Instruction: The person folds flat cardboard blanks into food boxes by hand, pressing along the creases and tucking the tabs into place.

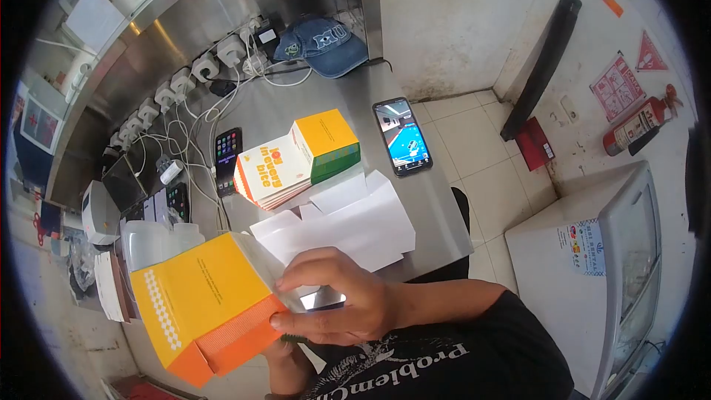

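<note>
A yellow and orange cardboard food box (207,285) with a row of white diamonds is held up in front of me at the lower left. My right hand (344,300) is closed on its near right edge, thumb on the orange side and fingers by the upper edge. Behind and below the box, my left hand (280,348) shows only near the wrist; its fingers are hidden by the carton. Just beyond my right hand lie white folded card sheets (344,226). Behind them is a stack of flat printed cartons (296,159), with yellow and green panels.
The steel table (437,230) also holds a lit phone (401,137) near the right edge, another phone (228,159), a blue cap (322,44), and several white chargers (205,67) with tangled cables. A white freezer (555,267) and a fire extinguisher (637,126) stand at the right.
</note>
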